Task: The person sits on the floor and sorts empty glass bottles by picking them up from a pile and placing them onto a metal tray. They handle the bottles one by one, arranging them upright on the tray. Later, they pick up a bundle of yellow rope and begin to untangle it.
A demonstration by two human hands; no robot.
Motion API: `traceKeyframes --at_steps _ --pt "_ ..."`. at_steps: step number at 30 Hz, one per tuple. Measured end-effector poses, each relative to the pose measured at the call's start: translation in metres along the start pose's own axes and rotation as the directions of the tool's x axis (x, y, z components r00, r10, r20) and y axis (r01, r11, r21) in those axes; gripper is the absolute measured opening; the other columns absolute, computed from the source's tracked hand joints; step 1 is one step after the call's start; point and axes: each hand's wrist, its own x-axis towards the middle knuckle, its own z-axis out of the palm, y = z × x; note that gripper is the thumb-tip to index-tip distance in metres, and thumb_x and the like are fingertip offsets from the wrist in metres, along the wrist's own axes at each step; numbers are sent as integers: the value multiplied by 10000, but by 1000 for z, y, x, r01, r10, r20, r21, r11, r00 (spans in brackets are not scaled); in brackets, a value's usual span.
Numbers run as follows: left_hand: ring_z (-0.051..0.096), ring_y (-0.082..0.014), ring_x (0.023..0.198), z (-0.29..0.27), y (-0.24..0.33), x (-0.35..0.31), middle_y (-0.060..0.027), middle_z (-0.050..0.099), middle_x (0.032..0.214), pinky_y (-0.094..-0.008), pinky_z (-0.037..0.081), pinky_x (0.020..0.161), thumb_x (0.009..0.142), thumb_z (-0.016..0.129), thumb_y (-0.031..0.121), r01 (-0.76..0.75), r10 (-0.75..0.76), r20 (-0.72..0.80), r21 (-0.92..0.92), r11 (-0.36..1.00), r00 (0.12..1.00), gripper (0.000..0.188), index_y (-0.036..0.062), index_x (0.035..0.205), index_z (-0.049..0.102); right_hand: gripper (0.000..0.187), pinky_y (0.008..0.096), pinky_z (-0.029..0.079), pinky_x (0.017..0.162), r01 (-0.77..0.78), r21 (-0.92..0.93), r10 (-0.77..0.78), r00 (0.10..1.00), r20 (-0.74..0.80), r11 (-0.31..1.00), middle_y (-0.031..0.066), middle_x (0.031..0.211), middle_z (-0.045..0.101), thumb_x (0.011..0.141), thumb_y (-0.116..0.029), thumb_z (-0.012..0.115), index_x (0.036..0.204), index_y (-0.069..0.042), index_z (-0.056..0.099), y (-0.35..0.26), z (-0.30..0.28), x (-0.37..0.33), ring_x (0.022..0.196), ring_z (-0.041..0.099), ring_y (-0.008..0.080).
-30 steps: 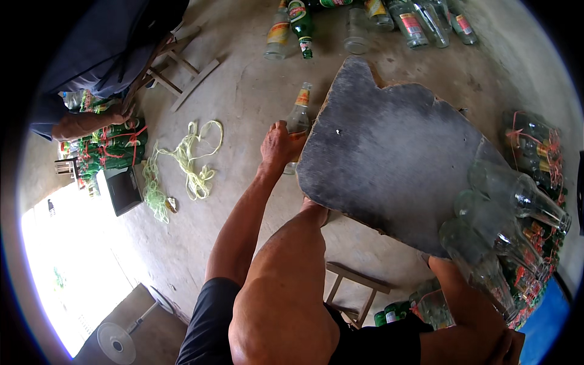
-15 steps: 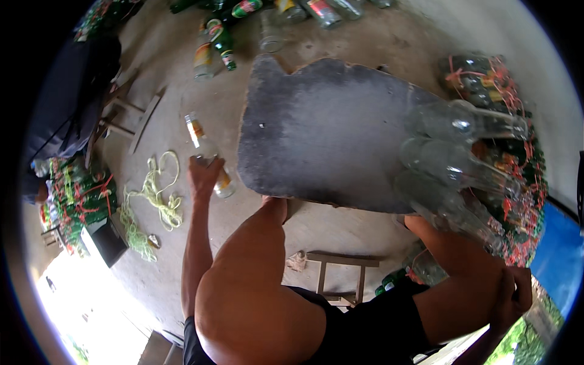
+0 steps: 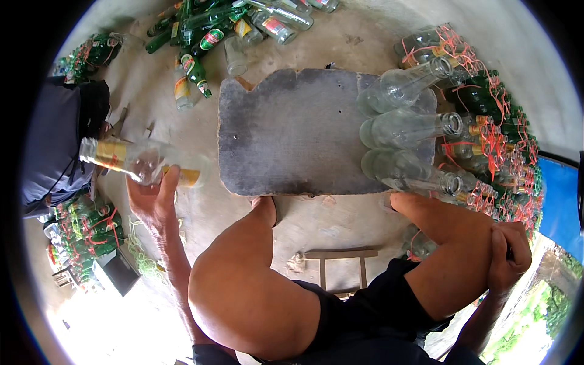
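Note:
My left hand (image 3: 155,201) is closed round a clear glass bottle (image 3: 114,154) with yellow-orange labels, raised left of the board and lying sideways, its neck pointing left. In front of my knees is a dark, worn board (image 3: 286,134) with an uneven edge. Along its right end stand three clear glass bottles: a far one (image 3: 395,88), a middle one (image 3: 404,129) and a near one (image 3: 401,167). On my right knee rests my right hand (image 3: 510,255), its fingers curled and no object visible in them.
Loose green and clear bottles (image 3: 210,39) lie on the floor beyond the board. Bottle bundles tied with red strips (image 3: 486,134) line the right wall; another bundle (image 3: 94,228) is at left. A person in dark clothing (image 3: 58,140) is at far left, near pale cord (image 3: 143,252).
My left hand has lifted the bottle from low over the floor and turned it sideways, neck to the left. My right hand stays on my knee. The whole view has shifted slightly.

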Motion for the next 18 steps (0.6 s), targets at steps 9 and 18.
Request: traceKeyframes --at_steps 9,18 --pt "688 -216 1128 137 61 18 -126 681 1237 -394 576 995 759 887 91 -214 186 498 -1 977 847 698 -3 1380 582 81 322 510 768 -18 11 18 999 -40 1000 134 925 708 874 86 679 929 47 724 0 -4 -5 856 669 222" --pt "707 -247 1067 229 37 21 -138 713 1211 -411 575 976 709 914 220 -389 350 606 -72 918 714 791 38 1400 576 79 328 504 787 -79 10 79 994 -69 997 149 938 710 868 91 675 922 60 723 1 -9 -8 860 664 228"
